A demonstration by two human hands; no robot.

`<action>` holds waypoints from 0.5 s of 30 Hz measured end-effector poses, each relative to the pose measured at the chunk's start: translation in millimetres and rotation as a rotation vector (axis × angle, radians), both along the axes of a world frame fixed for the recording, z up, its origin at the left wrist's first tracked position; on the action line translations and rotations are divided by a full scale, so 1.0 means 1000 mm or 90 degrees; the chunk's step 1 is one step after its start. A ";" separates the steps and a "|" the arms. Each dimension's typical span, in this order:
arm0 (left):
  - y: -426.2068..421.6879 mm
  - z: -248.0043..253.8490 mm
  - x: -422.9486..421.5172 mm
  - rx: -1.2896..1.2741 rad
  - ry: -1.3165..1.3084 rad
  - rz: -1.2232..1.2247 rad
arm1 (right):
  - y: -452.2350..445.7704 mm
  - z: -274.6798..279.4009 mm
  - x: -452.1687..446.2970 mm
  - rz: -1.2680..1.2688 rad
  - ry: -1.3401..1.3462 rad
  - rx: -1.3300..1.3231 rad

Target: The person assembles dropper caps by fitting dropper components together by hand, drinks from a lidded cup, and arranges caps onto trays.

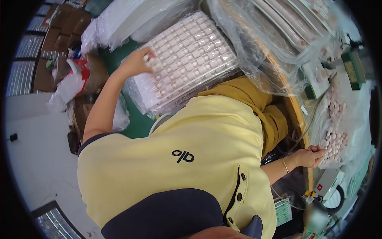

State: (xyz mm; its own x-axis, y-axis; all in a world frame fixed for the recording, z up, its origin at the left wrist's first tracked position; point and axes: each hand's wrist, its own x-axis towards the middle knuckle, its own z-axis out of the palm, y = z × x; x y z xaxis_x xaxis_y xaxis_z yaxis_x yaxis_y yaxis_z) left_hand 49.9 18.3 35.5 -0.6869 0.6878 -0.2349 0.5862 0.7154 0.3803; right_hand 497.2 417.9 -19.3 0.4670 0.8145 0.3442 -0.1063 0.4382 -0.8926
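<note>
My left hand (pixel 138 63) is over the left edge of a clear plastic tray (pixel 174 95). Its fingers curl around a small pale piece (pixel 147 58); their exact contact is partly hidden. Rows of small pale pink pieces (pixel 191 51) fill the tray's pockets, and the tray rests on a stack wrapped in plastic. Off to the right, my right hand (pixel 312 155) is closed, fingertips pinched together at the edge of a pile of similar pink pieces (pixel 335 144) on the workbench. What those fingertips hold, if anything, is too small to make out.
A wooden bench edge (pixel 292 105) runs between my legs and the pile. Clear plastic sheeting (pixel 254 51) drapes over it. A white device with a red switch (pixel 329 185) stands near my right hand. Cardboard boxes (pixel 65 26) and a plastic bag (pixel 67 89) lie at left.
</note>
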 end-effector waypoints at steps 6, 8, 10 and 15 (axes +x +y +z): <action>-0.077 -0.058 0.057 -0.125 -0.126 0.103 | 0.007 0.001 -0.020 0.068 -0.092 0.022; -0.082 -0.076 0.065 -0.161 -0.150 0.126 | 0.006 0.007 -0.027 0.066 -0.121 0.027; -0.081 -0.089 0.065 -0.187 -0.152 0.124 | 0.005 0.014 -0.029 0.051 -0.240 0.029; -0.098 -0.111 0.038 -0.164 -0.141 0.056 | 0.027 0.012 0.000 0.041 -0.318 0.034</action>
State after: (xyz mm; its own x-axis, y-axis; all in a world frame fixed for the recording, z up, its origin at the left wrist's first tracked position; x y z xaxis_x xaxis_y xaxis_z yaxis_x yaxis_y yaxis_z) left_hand 88.0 -79.4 -75.6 -0.6538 0.5268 -0.5431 0.4410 0.8486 0.2923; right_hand 497.0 444.7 -7.1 0.1846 0.8115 0.5544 0.2997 0.4907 -0.8181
